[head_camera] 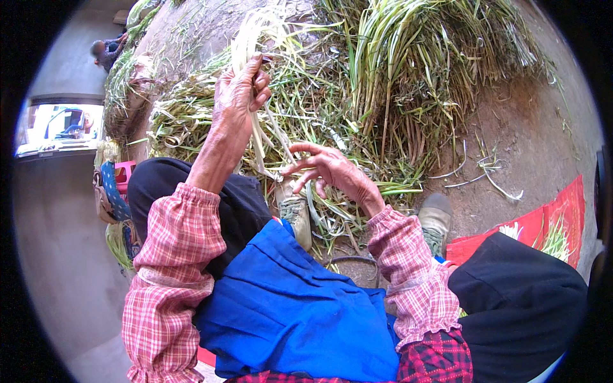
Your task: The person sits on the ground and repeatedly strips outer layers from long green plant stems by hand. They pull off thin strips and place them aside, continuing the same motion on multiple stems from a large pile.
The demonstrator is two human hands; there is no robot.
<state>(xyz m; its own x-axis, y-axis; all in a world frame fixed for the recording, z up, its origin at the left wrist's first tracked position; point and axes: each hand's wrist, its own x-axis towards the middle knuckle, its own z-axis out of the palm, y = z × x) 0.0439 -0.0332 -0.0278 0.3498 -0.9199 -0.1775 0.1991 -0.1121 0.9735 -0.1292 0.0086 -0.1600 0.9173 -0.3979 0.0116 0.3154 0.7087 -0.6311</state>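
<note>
My left hand (244, 91) is raised before me, its fingers closed around a bunch of pale, long-leaved stalks (245, 45). The stalks stick out above the fist, and whitish ends hang below it. To the right and lower, my right hand (328, 170) has its fingers spread and bent, close to the hanging ends; whether it touches one I cannot tell. Loose green and yellowish leaves (306, 110) lie in a layer beneath both hands, around my shoe. A large heap of long-leaved green plants (407, 72) lies beyond them at the upper right.
A red sheet (519, 239) with cut green stalks lies by my right knee. A curved dark object (354, 259) is on the ground between my feet. At the left are a pink plastic stool (124, 176), more plants and, farther off, another person (109, 51) near the wall.
</note>
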